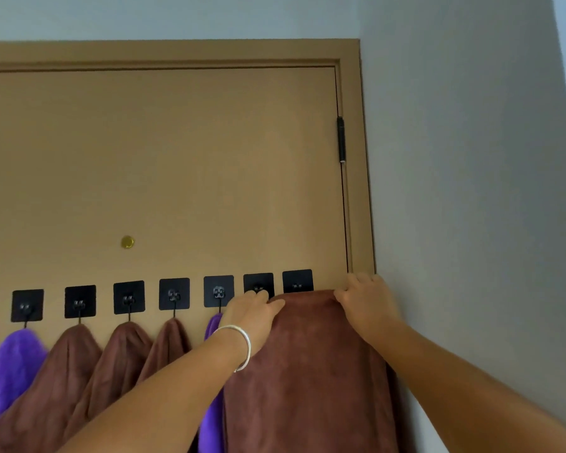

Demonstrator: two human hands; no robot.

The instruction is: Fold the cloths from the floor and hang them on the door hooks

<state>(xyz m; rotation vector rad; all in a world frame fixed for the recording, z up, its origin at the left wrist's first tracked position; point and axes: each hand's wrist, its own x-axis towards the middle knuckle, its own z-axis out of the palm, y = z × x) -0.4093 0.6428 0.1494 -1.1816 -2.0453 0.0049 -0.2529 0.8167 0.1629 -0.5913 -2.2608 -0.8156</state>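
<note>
From my remote seat I saw a tan wooden door (177, 158) carrying a row of square black adhesive hooks (174, 293) across its lower part, and these served as the holders. Working from the left, one hook bore a purple fleecy cloth (12, 371), the next three each bore a folded brown cloth (69, 364), hanging in peaks from the hook prongs, and a second purple cloth (213, 416) hung from the fifth full hook, mostly hidden behind the forearm. The large brown fleecy cloth (311, 371) lay spread against the door beneath the last two hooks at the right, its top edge bunched just under the rightmost pad (297, 281). The left hand (254, 310), with a silver bangle (242, 346) on its wrist, rested on the cloth's upper left corner with fingers curled over the edge, gripping it near the second-last hook. The right hand (365, 297) pinched the upper right corner, fingers bent round the fabric, close beside the door frame (361, 191) and the grey wall (471, 191). I could not tell whether the cloth had caught on a prong.
</note>
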